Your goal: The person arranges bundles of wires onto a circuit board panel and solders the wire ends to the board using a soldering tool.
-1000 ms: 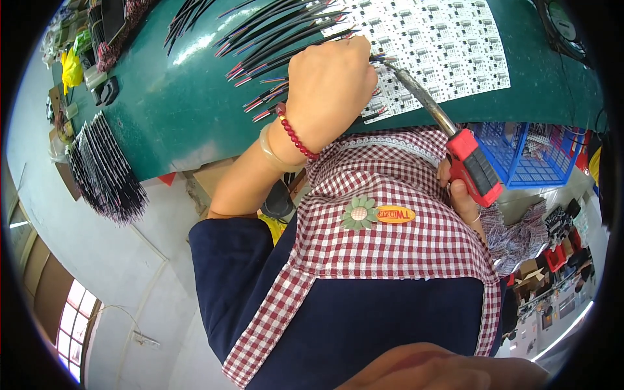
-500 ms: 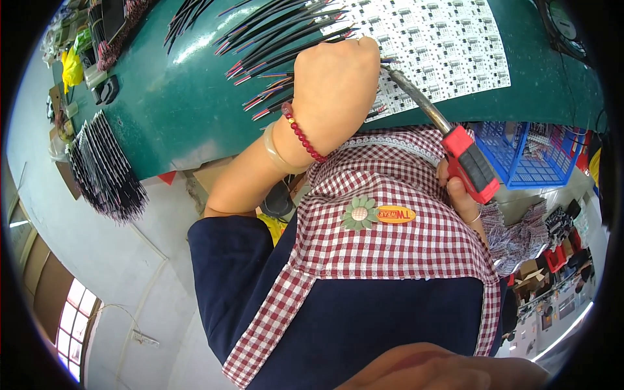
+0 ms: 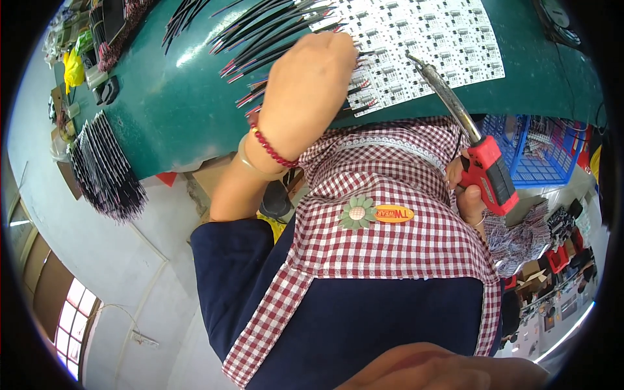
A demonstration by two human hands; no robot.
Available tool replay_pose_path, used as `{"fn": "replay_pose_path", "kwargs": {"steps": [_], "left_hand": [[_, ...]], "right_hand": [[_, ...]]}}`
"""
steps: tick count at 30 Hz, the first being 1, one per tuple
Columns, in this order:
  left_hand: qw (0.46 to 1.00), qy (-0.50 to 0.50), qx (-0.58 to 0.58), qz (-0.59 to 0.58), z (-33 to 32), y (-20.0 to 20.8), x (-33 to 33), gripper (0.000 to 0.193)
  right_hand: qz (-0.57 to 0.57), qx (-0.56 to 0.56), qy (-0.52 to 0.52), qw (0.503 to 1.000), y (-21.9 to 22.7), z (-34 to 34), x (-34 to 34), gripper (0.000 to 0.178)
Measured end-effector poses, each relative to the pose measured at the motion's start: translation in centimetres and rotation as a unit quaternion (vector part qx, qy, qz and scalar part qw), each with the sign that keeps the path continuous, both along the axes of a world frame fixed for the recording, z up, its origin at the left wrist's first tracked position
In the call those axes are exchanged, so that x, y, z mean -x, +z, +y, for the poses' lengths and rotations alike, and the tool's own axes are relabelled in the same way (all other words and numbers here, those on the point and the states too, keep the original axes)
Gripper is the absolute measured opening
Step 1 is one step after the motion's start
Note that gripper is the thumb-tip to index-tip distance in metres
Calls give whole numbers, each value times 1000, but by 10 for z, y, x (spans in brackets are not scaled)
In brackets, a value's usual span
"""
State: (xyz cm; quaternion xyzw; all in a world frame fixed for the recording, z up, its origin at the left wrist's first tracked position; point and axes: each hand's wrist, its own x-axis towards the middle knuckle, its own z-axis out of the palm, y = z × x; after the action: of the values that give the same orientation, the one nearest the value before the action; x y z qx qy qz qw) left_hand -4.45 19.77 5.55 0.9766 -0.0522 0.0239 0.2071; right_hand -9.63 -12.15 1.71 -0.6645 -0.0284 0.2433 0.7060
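Observation:
My left hand (image 3: 309,84), wearing a red bead bracelet, is closed with its knuckles up over the left edge of a white panel of circuit boards (image 3: 442,49). The fingertips are hidden beneath it; a thin dark cable end (image 3: 366,54) pokes out beside the knuckles. My right hand (image 3: 470,203) is wrapped round the red and black handle of a soldering iron (image 3: 491,174), low at the right by the apron. The iron's tip hangs over the panel, apart from the cable end. Several black cables (image 3: 260,32) with coloured wire ends fan out left of the panel.
The green table (image 3: 169,110) curves across the top. A bundle of dark cables (image 3: 107,169) hangs over its left edge. A blue plastic basket (image 3: 536,162) stands below the table at right. A yellow bag (image 3: 73,70) lies far left, and a round dark device (image 3: 559,23) sits top right.
My left hand has moved left, away from the iron's tip. The soldering iron has shifted right and its tip has come off the wire end. The panel has slid slightly left in view.

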Motion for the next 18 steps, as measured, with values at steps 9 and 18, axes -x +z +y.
{"fn": "replay_pose_path", "kwargs": {"steps": [9,18], "left_hand": [[983,96,10,-159,6,-14,4,11],[943,179,22,-279,28,22,7,6]], "right_hand": [[6,15,30,999,0,-5,-8,85],[-15,5,19,1000,-10,-5,-11,80]]}}
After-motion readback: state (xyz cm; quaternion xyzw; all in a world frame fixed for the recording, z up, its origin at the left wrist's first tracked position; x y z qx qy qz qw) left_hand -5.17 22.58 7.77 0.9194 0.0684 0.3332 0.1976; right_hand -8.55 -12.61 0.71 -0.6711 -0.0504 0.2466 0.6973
